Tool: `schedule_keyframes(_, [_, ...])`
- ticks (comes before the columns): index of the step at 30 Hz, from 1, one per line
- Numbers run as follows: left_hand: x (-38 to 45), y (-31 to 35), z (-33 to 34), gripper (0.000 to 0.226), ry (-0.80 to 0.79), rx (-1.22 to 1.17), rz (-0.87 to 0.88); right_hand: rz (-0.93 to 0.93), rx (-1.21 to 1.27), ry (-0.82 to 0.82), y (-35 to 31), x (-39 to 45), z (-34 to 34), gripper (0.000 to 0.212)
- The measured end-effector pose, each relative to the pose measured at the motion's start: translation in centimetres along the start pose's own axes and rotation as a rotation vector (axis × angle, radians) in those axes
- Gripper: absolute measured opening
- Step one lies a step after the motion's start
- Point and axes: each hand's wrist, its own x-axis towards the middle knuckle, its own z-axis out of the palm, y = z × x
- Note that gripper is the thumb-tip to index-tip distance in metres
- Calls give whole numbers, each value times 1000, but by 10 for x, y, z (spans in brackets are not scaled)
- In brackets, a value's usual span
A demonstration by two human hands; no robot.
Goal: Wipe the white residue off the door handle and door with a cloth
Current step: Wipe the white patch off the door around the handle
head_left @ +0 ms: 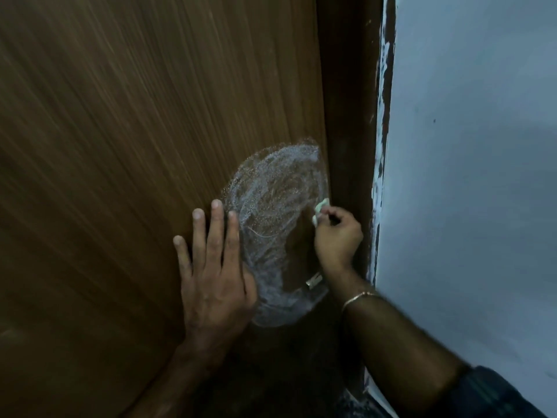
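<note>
A brown wooden door (120, 146) fills the left of the head view. A large oval ring of white residue (271, 188) is smeared on it near its right edge, with a cleaner brown patch inside. My right hand (337, 236) grips a small pale cloth (321, 206) and presses it to the door at the ring's right side. Below that wrist a bit of the metal door handle (313, 280) shows, mostly hidden by my forearm. My left hand (211, 267) lies flat on the door with straight fingers, touching the ring's left edge.
A dark brown door frame (349, 101) runs down just right of the door. Beyond it is a pale blue wall (467, 176) with chipped white paint along its edge (381, 131). The floor at the bottom is dark.
</note>
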Motion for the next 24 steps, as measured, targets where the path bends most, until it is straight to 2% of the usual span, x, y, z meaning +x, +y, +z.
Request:
schedule_keyframes(2, [0, -1, 1, 80, -2, 9, -5, -34, 8, 28, -7, 3, 3, 20])
schedule_keyframes(5, [1, 0, 1, 80, -10, -4, -22, -137, 7, -48, 2, -11, 2, 22])
schedule_keyframes(8, [2, -1, 3, 81, -2, 0, -15, -50, 27, 68, -3, 3, 5, 23])
schedule_keyframes(12, [0, -3, 3, 83, 3, 6, -14, -229, 0, -58, 0, -15, 5, 23])
schedule_keyframes(16, [1, -2, 6, 83, 6, 13, -4, -93, 69, 62, -6, 3, 7, 22])
schedule_keyframes(20, [2, -2, 5, 85, 23, -22, -16, -232, 3, -60, 4, -24, 6, 24])
schedule_keyframes(24, [2, -3, 6, 85, 31, -25, -13, -125, 67, 42, -8, -2, 9, 21])
